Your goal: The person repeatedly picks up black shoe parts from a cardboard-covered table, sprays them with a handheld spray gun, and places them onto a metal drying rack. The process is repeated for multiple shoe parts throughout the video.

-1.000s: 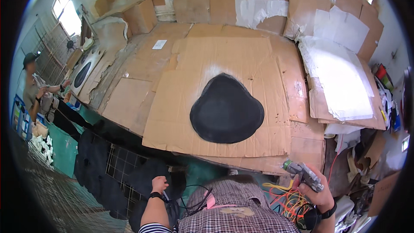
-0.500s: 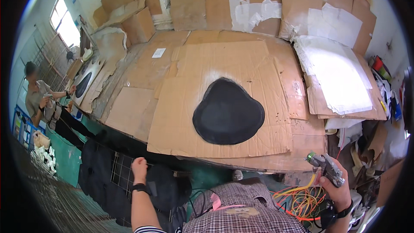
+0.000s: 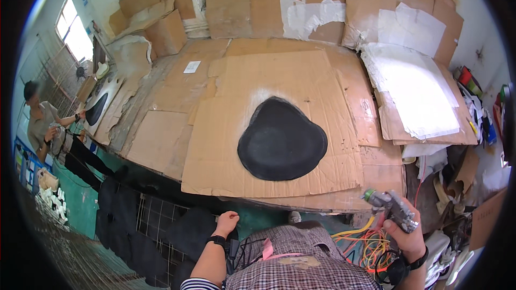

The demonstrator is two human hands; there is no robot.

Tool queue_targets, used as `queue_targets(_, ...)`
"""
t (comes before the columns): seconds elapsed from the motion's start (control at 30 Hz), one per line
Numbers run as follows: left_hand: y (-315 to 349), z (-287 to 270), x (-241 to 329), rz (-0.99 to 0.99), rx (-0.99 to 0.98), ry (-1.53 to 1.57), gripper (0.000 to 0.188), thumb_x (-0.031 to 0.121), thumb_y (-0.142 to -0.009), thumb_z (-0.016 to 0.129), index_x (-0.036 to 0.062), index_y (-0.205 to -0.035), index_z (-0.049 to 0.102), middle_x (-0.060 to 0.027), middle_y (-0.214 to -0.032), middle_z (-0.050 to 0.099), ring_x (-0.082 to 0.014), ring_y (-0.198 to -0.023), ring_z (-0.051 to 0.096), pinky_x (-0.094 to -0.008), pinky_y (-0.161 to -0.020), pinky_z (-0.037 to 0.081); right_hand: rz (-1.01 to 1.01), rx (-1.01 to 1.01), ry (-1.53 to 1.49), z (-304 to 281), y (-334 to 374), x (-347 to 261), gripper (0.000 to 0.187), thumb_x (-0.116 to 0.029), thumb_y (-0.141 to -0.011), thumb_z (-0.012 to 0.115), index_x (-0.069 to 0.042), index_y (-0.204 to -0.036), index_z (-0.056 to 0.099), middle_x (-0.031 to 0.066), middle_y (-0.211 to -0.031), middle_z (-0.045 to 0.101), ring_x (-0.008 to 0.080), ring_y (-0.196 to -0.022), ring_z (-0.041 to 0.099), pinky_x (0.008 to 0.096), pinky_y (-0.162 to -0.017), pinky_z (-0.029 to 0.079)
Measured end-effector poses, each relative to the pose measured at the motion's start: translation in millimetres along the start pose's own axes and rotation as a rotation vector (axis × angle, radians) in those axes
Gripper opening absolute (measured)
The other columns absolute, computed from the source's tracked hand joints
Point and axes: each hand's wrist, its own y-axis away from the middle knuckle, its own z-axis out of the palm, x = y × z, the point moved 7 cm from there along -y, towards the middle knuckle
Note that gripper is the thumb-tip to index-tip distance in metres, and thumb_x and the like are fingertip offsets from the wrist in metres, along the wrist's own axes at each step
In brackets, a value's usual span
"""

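My right hand [image 3: 407, 234] grips a metal spray gun [image 3: 396, 212] with a green part at its nozzle end. A yellow hose [image 3: 359, 231] runs from the gun's side. The gun hangs beside the table's front right corner. A black, rounded three-lobed pad [image 3: 282, 142] lies flat on a cardboard sheet [image 3: 215, 166], and no hand touches it. In front of the table's near edge, my left hand [image 3: 227, 222] has its fingers curled together, with nothing seen in them. It is nearest to the black round pieces [image 3: 191, 231] on a wire rack.
White sheets on cardboard [image 3: 414, 91] lie at the right. Tangled orange and yellow hoses [image 3: 371, 249] hang beside my right arm. Along the table's left end stands another person [image 3: 45, 121] touching a black pad [image 3: 97, 109]. Cardboard panels [image 3: 226, 0] line the back.
My left hand has moved right, toward my body, away from the wire rack. My right hand with the spray gun has shifted slightly left. The black pad stays on its cardboard.
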Motion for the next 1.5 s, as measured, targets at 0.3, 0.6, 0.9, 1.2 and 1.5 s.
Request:
queue_targets(0.3, 1.0, -21.9, -4.3, -0.151, 0.008, 0.123, 0.025, 0.014, -0.079, 0.066, -0.0006, -0.099, 0.069, -0.0095, -0.082, 0.069, -0.0168, -0.066, 0.065, -0.0295, -0.063, 0.052, 0.043, 0.141, 0.151, -26.0, 37.0, 6.3, 0.056, -0.016, -0.08, 0.072, 0.007, -0.126, 0.049, 0.0067, -0.088, 0.063, 0.0117, -0.074, 0.06, 0.0259, -0.068, 0.05)
queue_targets(0.6, -1.5, -18.8, -3.8, -0.169, -0.012, 0.176, 0.025, 0.013, -0.079, 0.065, -0.0005, -0.1, 0.069, -0.0089, -0.081, 0.069, -0.0161, -0.065, 0.064, -0.0289, -0.062, 0.051, 0.108, -0.081, -0.038, 39.7, -2.1, 11.5, 0.056, -0.007, -0.08, 0.07, 0.004, -0.129, 0.046, 0.0095, -0.089, 0.063, 0.0147, -0.081, 0.062, 0.0289, -0.071, 0.05)
queue_targets(0.9, -1.1, -28.8, -17.4, -0.18, 0.04, 0.219, 0.022, 0.013, -0.078, 0.065, -0.0004, -0.095, 0.069, -0.0099, -0.079, 0.068, -0.0165, -0.063, 0.064, -0.0291, -0.061, 0.051, -0.045, 0.211, 0.091, 10.0, -12.2, -7.7, 0.056, -0.019, -0.082, 0.07, 0.005, -0.127, 0.047, 0.0062, -0.084, 0.06, 0.0146, -0.072, 0.061, 0.0271, -0.066, 0.05)
queue_targets(1.2, -32.3, -53.9, 43.0, -0.064, 0.106, 0.28, 0.021, 0.01, -0.081, 0.063, -0.0016, -0.097, 0.068, -0.0068, -0.076, 0.067, -0.0133, -0.062, 0.061, -0.0277, -0.058, 0.049, 0.208, 0.042, 0.123, -7.2, 27.1, 14.5, 0.056, -0.013, -0.079, 0.073, 0.005, -0.126, 0.05, 0.0061, -0.091, 0.063, 0.0113, -0.081, 0.059, 0.0266, -0.075, 0.049)
queue_targets(1.5, -111.1, -44.8, 98.1, 0.119, 0.204, 0.103, 0.019, 0.014, -0.084, 0.062, 0.0033, -0.098, 0.069, -0.0111, -0.078, 0.068, -0.0218, -0.074, 0.066, -0.0331, -0.068, 0.052, -0.033, 0.101, -0.047, 10.0, -27.6, -5.1, 0.056, -0.022, -0.082, 0.072, 0.005, -0.125, 0.048, 0.0081, -0.085, 0.061, 0.0153, -0.076, 0.061, 0.0283, -0.068, 0.05)
